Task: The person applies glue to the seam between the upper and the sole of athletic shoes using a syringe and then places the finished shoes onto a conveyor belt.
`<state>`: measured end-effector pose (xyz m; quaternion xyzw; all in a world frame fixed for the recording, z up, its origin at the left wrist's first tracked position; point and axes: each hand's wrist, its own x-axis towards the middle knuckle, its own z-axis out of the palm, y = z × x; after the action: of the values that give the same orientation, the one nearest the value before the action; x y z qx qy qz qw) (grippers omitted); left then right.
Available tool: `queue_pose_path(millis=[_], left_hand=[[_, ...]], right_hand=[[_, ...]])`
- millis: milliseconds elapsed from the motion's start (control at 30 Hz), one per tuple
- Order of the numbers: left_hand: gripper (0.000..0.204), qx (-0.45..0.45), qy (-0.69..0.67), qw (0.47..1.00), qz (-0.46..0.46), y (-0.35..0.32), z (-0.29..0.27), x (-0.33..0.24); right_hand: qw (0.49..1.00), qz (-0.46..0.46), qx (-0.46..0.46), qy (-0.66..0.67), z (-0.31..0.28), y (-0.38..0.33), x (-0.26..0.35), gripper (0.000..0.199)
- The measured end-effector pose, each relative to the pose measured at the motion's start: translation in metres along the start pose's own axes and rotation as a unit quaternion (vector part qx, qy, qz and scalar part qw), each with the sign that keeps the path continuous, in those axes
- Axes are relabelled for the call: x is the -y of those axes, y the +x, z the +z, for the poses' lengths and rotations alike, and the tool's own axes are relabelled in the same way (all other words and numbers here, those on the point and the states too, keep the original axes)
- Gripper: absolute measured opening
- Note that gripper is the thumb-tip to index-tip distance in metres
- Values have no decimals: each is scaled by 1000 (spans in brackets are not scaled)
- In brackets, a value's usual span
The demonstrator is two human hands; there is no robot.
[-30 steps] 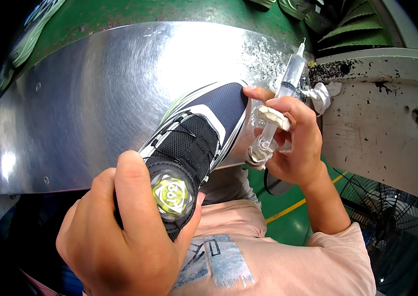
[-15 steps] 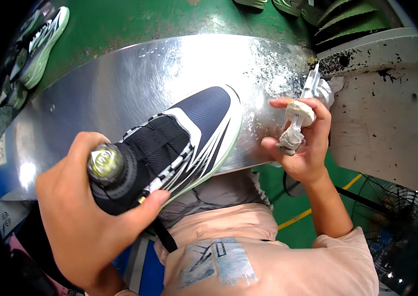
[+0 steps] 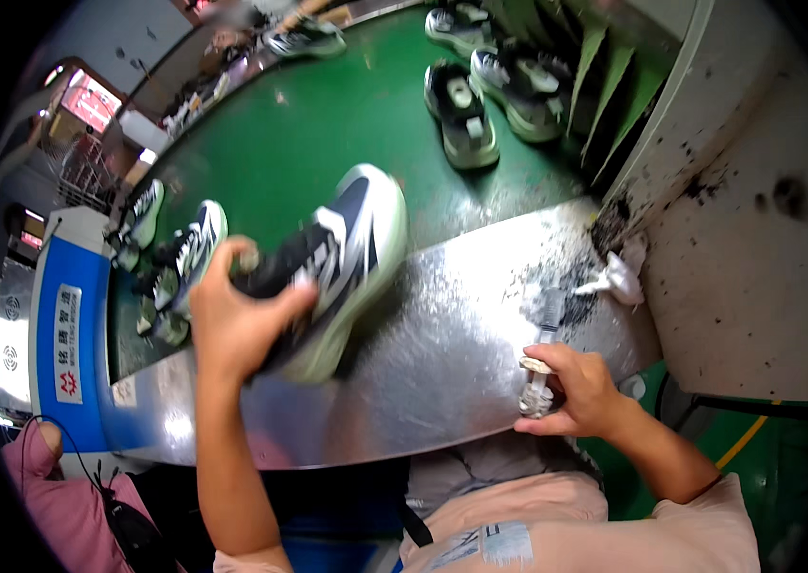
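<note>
My left hand is closed around the heel end of a dark sneaker with white overlays and a pale green sole. The sneaker is tilted, toe pointing away, above the metal ledge and the near edge of the green surface. A rounded knob shows at its collar, partly covered by my fingers. My right hand grips a clear syringe with whitish wrapping around its rear part. Its tip points away from me, over the ledge's right end. Motion blurs the sneaker and the syringe tip.
A shiny metal ledge borders the green conveyor surface. Several sneakers stand at the back right, others at left. Crumpled white material lies by the stained machine wall. Green flaps hang nearby. A person's pink sleeve shows lower left.
The view has swung up and left, showing more of the conveyor. My left hand has carried the sneaker forward, away from my body. The syringe stays in my right hand.
</note>
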<state>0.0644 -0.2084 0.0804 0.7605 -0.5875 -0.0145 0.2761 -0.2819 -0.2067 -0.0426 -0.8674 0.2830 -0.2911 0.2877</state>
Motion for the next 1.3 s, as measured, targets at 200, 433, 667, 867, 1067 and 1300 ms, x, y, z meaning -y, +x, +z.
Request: queue_pose_path(millis=[200, 433, 667, 867, 1067, 1300], left_hand=[[53, -54, -132, 989, 42, 103, 139, -8], [50, 54, -188, 980, 49, 111, 141, 15], [71, -279, 259, 918, -115, 65, 17, 234], [62, -208, 176, 908, -319, 45, -10, 297], [55, -163, 199, 941, -221, 31, -36, 222], [25, -4, -45, 999, -9, -89, -67, 92]], right_hand=[[999, 30, -23, 26, 12, 5, 3, 72], [994, 81, -39, 55, 15, -2, -3, 76], [994, 38, -73, 75, 23, -3, -9, 76], [995, 44, -50, 67, 21, -5, -10, 78], [994, 70, -46, 77, 22, -8, -12, 78], [995, 64, -64, 50, 18, -4, -9, 77]])
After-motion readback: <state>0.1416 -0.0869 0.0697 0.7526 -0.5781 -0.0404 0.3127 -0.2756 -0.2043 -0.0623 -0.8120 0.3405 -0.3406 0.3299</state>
